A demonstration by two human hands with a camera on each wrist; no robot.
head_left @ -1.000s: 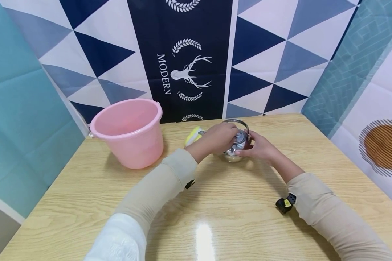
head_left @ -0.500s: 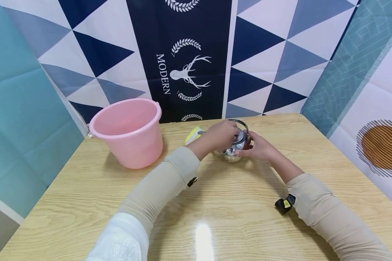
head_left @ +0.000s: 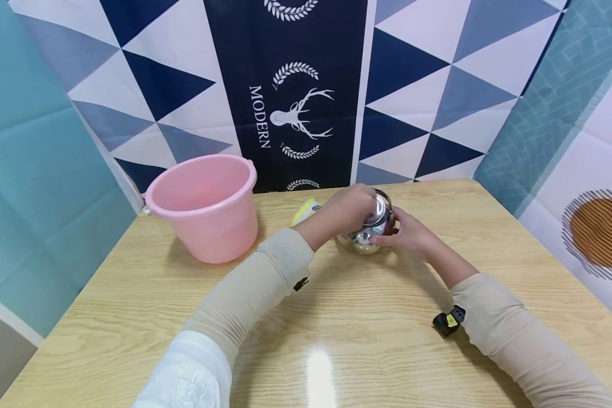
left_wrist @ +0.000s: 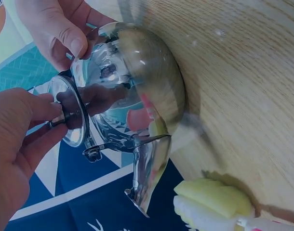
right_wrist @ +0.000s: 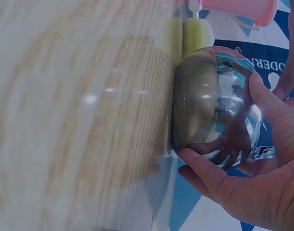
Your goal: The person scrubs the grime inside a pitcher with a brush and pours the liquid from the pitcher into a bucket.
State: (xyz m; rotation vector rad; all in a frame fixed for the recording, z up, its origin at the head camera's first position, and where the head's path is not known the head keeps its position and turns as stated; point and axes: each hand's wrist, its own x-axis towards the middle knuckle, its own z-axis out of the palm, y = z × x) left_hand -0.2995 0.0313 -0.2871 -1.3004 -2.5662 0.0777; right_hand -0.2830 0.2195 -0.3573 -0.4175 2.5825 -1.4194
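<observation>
A shiny metal kettle (head_left: 363, 241) stands on the table, its spout (left_wrist: 149, 168) toward the left side. My left hand (head_left: 351, 208) is over its top. In the left wrist view, the left fingers pinch the knob of the round kettle lid (left_wrist: 73, 130). The lid is at the kettle's mouth; I cannot tell whether it is seated or slightly raised. My right hand (right_wrist: 262, 178) grips the kettle's rounded side, thumb and fingers spread round it. The kettle's arched handle (head_left: 389, 201) shows beside the left hand, partly hidden.
Left of the kettle lies a yellow-and-white sponge brush (left_wrist: 212, 204), mostly behind the left wrist in the head view. A pink bucket (head_left: 214, 232) stands further left on the wooden table (head_left: 377, 328). Patterned cloth (head_left: 316, 73) hangs behind the table.
My left hand has risen slightly over the kettle, and more of the shiny top shows beside it. The right hand keeps its grip. The head view has shifted a little.
</observation>
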